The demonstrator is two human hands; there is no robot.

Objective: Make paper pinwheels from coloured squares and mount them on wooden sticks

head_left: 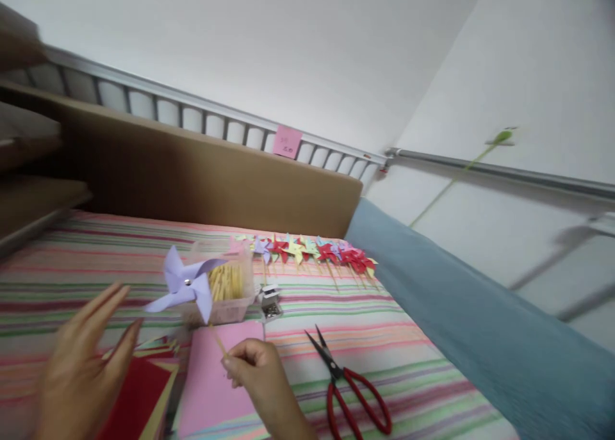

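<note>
A lilac paper pinwheel [188, 289] on a thin wooden stick stands tilted over the pink paper [218, 385]. My right hand [254, 369] pinches the lower part of its stick. To the left, my left hand [84, 363] is apart from the pinwheel, fingers spread, holding nothing, above a stack of red and cream paper [139, 392]. Behind the pinwheel is a clear plastic box [247, 270] of wooden sticks [225, 283], partly hidden by the blades. Red-handled scissors [336, 371] lie partly open to the right of my right hand.
Finished-looking pinwheels [298, 251] in several colours lie in a row at the back. A small box of metal pins [271, 310] sits beside the plastic box. A cardboard panel [216, 184] stands behind the striped cloth [423, 363]; blue fabric [461, 299] borders the right.
</note>
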